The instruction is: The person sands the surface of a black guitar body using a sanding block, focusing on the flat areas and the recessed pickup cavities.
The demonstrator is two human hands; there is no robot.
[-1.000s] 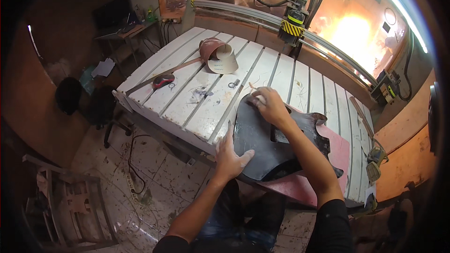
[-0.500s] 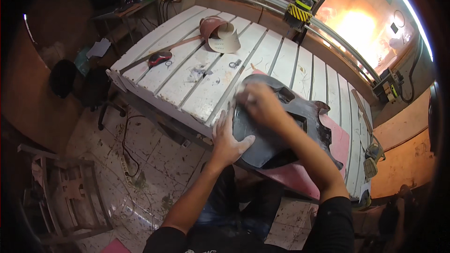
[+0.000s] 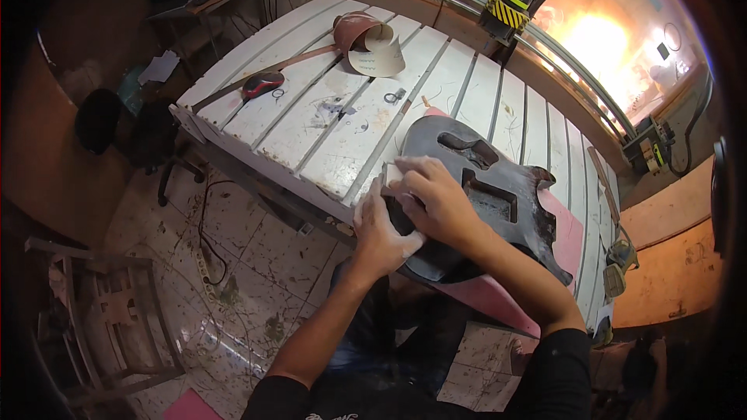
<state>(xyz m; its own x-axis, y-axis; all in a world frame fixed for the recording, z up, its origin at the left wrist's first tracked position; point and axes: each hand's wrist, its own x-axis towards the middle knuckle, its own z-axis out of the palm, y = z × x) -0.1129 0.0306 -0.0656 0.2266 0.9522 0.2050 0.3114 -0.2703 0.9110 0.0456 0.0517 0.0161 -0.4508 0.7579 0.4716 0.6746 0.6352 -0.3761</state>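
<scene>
A dark grey electric guitar body (image 3: 447,148) with several routed cavities lies on a pink sheet (image 3: 562,214) at the front of the slatted white table. My left hand (image 3: 380,237) braces its near-left rounded end, fingers along the rim and thumb over the top. Beside it, my right hand (image 3: 436,201) is closed on a pale piece that looks like sandpaper (image 3: 391,177), held at the rim by my left fingers. Pale dust coats both hands. My right hand covers part of the body's surface.
On the white slatted table (image 3: 327,152) are a brown sandpaper roll (image 3: 356,29), a long thin strip (image 3: 288,64) and a red-and-black mouse (image 3: 263,84). A gantry machine (image 3: 510,8) spans the far side. A power tool (image 3: 617,268) rests at the right edge. A frame (image 3: 117,319) stands on the littered floor.
My right hand has come back from the body's far-left part toward my left hand, uncovering a cavity. My left hand stays at the rim. The view has shifted slightly.
</scene>
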